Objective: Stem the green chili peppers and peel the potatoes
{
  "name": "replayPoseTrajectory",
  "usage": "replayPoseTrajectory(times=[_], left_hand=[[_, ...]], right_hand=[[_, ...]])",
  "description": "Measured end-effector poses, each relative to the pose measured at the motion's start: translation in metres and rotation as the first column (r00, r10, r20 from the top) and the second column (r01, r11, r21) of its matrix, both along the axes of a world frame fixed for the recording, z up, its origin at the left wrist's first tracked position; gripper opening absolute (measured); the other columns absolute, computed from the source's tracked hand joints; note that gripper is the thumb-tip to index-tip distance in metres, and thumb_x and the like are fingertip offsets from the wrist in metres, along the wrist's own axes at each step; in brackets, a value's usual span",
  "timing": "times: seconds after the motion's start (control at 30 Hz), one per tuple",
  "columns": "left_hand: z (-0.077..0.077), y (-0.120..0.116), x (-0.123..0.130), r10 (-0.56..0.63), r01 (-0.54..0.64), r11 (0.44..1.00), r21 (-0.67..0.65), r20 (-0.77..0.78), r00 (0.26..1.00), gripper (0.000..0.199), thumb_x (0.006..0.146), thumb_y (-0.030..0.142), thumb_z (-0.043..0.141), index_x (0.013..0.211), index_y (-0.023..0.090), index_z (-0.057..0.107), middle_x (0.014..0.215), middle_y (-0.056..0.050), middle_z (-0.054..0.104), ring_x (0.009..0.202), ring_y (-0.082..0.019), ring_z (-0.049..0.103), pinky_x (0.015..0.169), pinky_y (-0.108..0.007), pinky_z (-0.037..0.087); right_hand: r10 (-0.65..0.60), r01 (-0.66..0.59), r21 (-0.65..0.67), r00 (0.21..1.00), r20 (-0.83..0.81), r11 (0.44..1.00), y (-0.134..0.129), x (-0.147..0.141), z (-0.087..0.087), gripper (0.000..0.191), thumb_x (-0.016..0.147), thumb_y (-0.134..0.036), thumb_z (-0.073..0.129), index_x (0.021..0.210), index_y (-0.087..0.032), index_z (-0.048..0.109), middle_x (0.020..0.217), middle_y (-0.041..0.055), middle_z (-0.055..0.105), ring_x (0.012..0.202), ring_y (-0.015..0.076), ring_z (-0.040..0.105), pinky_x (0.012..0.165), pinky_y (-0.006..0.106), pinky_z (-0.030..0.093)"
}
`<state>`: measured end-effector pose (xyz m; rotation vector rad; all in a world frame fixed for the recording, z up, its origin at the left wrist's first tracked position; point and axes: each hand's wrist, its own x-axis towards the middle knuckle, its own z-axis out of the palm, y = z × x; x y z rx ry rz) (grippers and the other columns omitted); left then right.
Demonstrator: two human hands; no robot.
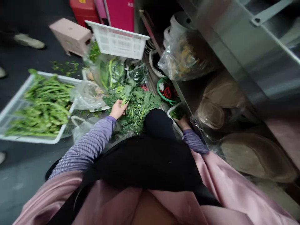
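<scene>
My left hand (118,109) is closed on the stem of a leafy green (127,93), just above a heap of dark leafy greens (138,107) in front of my knees. Down at my right side, my right hand (184,122) reaches into a white basket (172,109) with green leaves (178,113) in it. The fingers of that hand are in shadow and partly hidden, so I cannot make out their grip.
A white crate (50,141) of thick green stalks (47,106) stands at left. Bagged vegetables (112,72), a tilted white basket (117,40) and a pink stool (70,34) lie ahead. Along the right run metal shelves with bags (187,56) and a green basket (172,101). Someone's shoe (29,40) shows far left.
</scene>
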<state>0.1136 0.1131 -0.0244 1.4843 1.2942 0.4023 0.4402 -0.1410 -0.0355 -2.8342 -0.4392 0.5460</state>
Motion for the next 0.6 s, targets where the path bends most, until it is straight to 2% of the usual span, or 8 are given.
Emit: replayPoseTrajectory(times=[0.07, 0.13, 0.17, 0.23, 0.3, 0.37, 0.43, 0.6], left_hand=[[0.023, -0.018, -0.012, 0.034, -0.034, 0.999, -0.005, 0.102, 0.994, 0.025, 0.09, 0.01, 0.062, 0.095, 0.022, 0.041, 0.064, 0.009, 0.053, 0.042, -0.007, 0.045, 0.047, -0.019, 0.036], [0.041, -0.037, -0.025, 0.054, -0.053, 0.999, -0.013, 0.234, 0.971, 0.027, 0.085, 0.007, 0.062, 0.098, 0.022, 0.044, 0.064, 0.01, 0.051, 0.043, -0.008, 0.046, 0.046, -0.019, 0.036], [0.049, -0.047, -0.032, 0.064, -0.062, 0.998, -0.015, 0.282, 0.957, 0.028, 0.083, 0.008, 0.062, 0.101, 0.022, 0.045, 0.064, 0.01, 0.051, 0.043, -0.008, 0.046, 0.046, -0.019, 0.036], [0.062, -0.066, -0.045, 0.101, -0.112, 0.993, 0.021, 0.307, 0.946, 0.032, 0.082, 0.013, 0.065, 0.108, 0.022, 0.048, 0.065, 0.009, 0.051, 0.044, -0.009, 0.046, 0.047, -0.019, 0.035], [0.071, -0.085, -0.054, 0.145, -0.184, 0.975, 0.127, 0.267, 0.953, 0.035, 0.081, 0.015, 0.068, 0.111, 0.022, 0.051, 0.065, 0.009, 0.051, 0.05, -0.01, 0.049, 0.053, -0.019, 0.036], [0.076, -0.1, -0.061, 0.169, -0.225, 0.942, 0.25, 0.226, 0.959, 0.034, 0.08, 0.014, 0.068, 0.109, 0.021, 0.054, 0.068, 0.007, 0.054, 0.06, -0.012, 0.055, 0.062, -0.021, 0.039], [0.076, -0.108, -0.065, 0.197, -0.259, 0.915, 0.31, 0.219, 0.956, 0.031, 0.081, 0.012, 0.067, 0.107, 0.021, 0.054, 0.072, 0.005, 0.058, 0.067, -0.014, 0.058, 0.068, -0.022, 0.041], [0.067, -0.105, -0.074, 0.423, -0.508, 0.846, 0.161, 0.377, 0.824, 0.024, 0.082, 0.006, 0.063, 0.098, 0.02, 0.052, 0.076, 0.003, 0.061, 0.065, -0.012, 0.057, 0.067, -0.022, 0.043]], right_hand=[[-0.003, 0.002, 0.027, 0.999, 0.037, 1.0, 0.008, 0.0, 0.001, 0.083, 0.08, -0.03, 0.076, 0.149, 0.001, 0.042, 0.15, 0.0392, 0.043, 0.144, 0.0418, 0.043, 0.114, 0.048, 0.037], [0.1, -0.108, 0.171, 0.994, 0.05, 0.979, 0.031, -0.013, 0.014, 0.071, 0.084, -0.031, 0.07, 0.144, -0.002, 0.048, 0.141, 0.0352, 0.055, 0.136, 0.0406, 0.052, 0.11, 0.05, 0.042], [0.168, -0.169, 0.298, 0.985, 0.03, 0.939, 0.047, -0.027, 0.025, 0.063, 0.085, -0.032, 0.068, 0.14, -0.006, 0.053, 0.131, 0.0291, 0.063, 0.128, 0.0373, 0.059, 0.105, 0.048, 0.046], [0.342, -0.218, 0.6, 0.935, -0.099, 0.77, 0.083, -0.071, 0.051, 0.051, 0.084, -0.037, 0.069, 0.13, -0.016, 0.06, 0.111, 0.0143, 0.071, 0.104, 0.0274, 0.068, 0.09, 0.039, 0.056], [0.561, -0.101, 0.807, 0.768, -0.309, 0.582, 0.121, -0.13, 0.076, 0.056, 0.077, -0.042, 0.077, 0.127, -0.024, 0.058, 0.101, 0.0045, 0.071, 0.084, 0.0185, 0.068, 0.071, 0.029, 0.057], [0.705, 0.031, 0.842, 0.531, -0.47, 0.539, 0.153, -0.19, 0.093, 0.053, 0.072, -0.041, 0.083, 0.117, -0.025, 0.059, 0.091, -0.0001, 0.069, 0.077, 0.0144, 0.065, 0.063, 0.023, 0.055], [0.74, 0.12, 0.837, 0.411, -0.532, 0.534, 0.175, -0.24, 0.102, 0.043, 0.073, -0.04, 0.083, 0.103, -0.023, 0.058, 0.081, -0.0024, 0.066, 0.073, 0.0128, 0.064, 0.062, 0.022, 0.054], [0.619, 0.296, 0.816, 0.538, -0.572, 0.496, 0.196, -0.295, 0.097, 0.021, 0.076, -0.03, 0.071, 0.084, -0.022, 0.054, 0.066, -0.0056, 0.06, 0.059, 0.0098, 0.057, 0.053, 0.02, 0.048]])
